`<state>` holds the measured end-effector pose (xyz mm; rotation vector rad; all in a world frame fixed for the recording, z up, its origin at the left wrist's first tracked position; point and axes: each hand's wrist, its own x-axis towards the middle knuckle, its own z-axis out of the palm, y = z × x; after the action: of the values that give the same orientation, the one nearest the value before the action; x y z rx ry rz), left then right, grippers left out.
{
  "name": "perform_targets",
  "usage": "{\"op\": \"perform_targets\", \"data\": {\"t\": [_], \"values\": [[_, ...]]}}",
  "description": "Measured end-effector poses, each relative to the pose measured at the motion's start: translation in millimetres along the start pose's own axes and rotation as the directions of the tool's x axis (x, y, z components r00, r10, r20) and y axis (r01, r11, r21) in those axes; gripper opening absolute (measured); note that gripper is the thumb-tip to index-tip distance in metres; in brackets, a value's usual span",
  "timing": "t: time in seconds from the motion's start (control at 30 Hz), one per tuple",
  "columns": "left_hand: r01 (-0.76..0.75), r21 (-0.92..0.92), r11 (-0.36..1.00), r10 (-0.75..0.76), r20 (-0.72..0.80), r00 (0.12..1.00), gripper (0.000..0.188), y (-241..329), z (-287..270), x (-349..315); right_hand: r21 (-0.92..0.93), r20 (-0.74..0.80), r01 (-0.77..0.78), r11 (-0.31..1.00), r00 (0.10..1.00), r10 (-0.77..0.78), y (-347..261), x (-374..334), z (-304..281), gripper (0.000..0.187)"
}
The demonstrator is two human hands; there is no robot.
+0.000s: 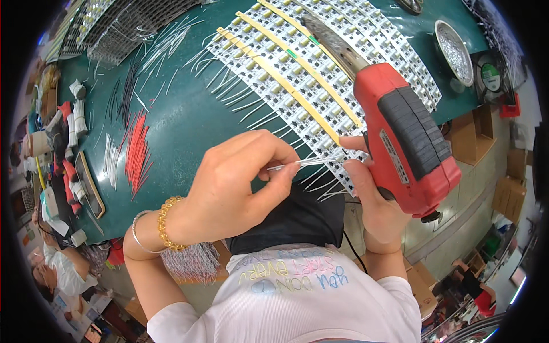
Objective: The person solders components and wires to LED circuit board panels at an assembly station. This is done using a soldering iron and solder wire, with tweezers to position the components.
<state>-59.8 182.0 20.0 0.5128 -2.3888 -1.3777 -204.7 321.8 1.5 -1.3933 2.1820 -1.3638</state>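
My left hand [231, 183] pinches several thin white wires [311, 162] between thumb and forefinger, by the near corner of a panel of circuit boards [298, 114]. My right hand [377, 214] is closed around a red and black soldering gun [400, 143]. Its dark metal tip points away over the panel. The right thumb and a fingertip are close to the far ends of the held wires; whether they touch them I cannot tell. Yellow strips [274, 71] lie across the white panel, and loose white wires stick out along its left edge.
The green table [177, 120] carries red wires [137, 154], white wires [110, 160] and dark wires [127, 94] in bunches to the left. A metal bowl [454, 51] and a black fan [493, 77] are at the right. Stacked grid panels [123, 31] stand far left.
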Motion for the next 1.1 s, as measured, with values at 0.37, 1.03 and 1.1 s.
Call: {"op": "perform_targets", "data": {"t": [0.37,1.03,1.1], "values": [[0.297,-0.441,0.847,-0.275,0.114,0.954,0.01,15.2,29.1,-9.0,0.308,0.006,-0.46,0.833,0.876,0.482,-31.5,-7.5,-9.1,0.007],[0.152,-0.461,0.874,-0.188,-0.032,0.982,0.009,21.2,44.2,10.5,0.308,-0.185,-0.194,0.931,0.948,0.259,-17.1,-13.5,-1.9,0.047],[0.116,-0.388,0.914,-0.139,-0.032,0.99,0.008,20.1,43.4,9.5,0.266,-0.174,-0.118,0.957,0.97,0.168,-7.0,-12.7,-6.9,0.047]]}}
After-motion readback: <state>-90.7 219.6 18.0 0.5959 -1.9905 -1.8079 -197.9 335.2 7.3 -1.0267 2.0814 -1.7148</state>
